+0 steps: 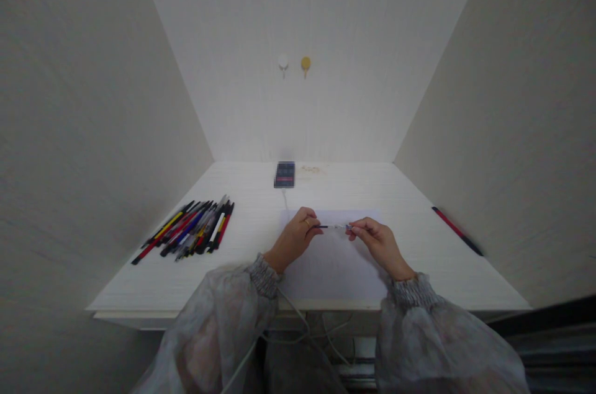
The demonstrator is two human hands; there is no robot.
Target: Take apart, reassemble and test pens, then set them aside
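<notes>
Both of my hands hold one thin pen [333, 227] level above a white sheet of paper [333, 257] in the middle of the table. My left hand [297, 236] pinches the pen's dark end, and a ring shows on one finger. My right hand [377, 242] pinches the clear end. The fingers of both hands are closed on it.
A pile of several pens [190, 229] in red, black, blue and yellow lies at the left of the white table [139, 295]. One red and black pen [457, 231] lies at the right edge. A dark phone [284, 174] with a white cable sits at the back. Two hooks [294, 64] hang on the wall.
</notes>
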